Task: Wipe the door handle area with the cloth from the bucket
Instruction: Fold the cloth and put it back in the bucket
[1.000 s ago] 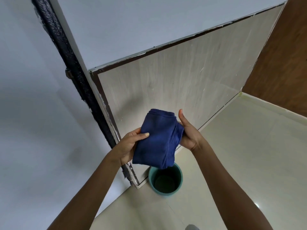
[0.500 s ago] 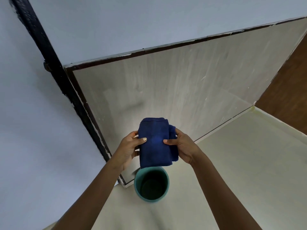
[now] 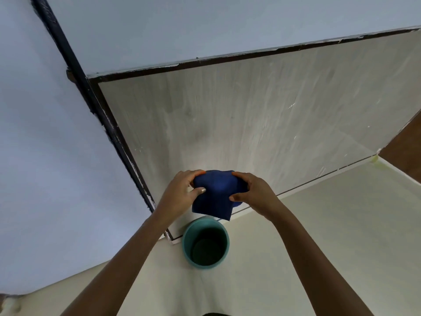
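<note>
Cloth [image 3: 215,195], dark blue and folded into a thick pad, sits clamped between both sets of fingers: the left hand [image 3: 180,193] grips its left side with thumb in front and fingers [image 3: 193,173] curled over the top, and the right hand [image 3: 251,192] pinches the opposite side the same way. It hangs in the air directly above the teal bucket [image 3: 206,244], clear of the rim, with its lower corner drooping toward it.

To my eye the step in hand is readying the cloth, bunching or squeezing it into a wiping pad, so fetching it looks done and no wiping has begun. Next it calls for one hand to take the pad alone and lift it to the handle, which I cannot see from where the view points.

Around the hands, the pale door [image 3: 239,124] leans close behind the cloth, its dark chipped edge [image 3: 118,137] running down the left beside the grey wall [image 3: 57,167]. The bucket stands on the floor [image 3: 330,224] by the door's lower corner, so a step forward risks kicking it. Open floor lies to the right.
</note>
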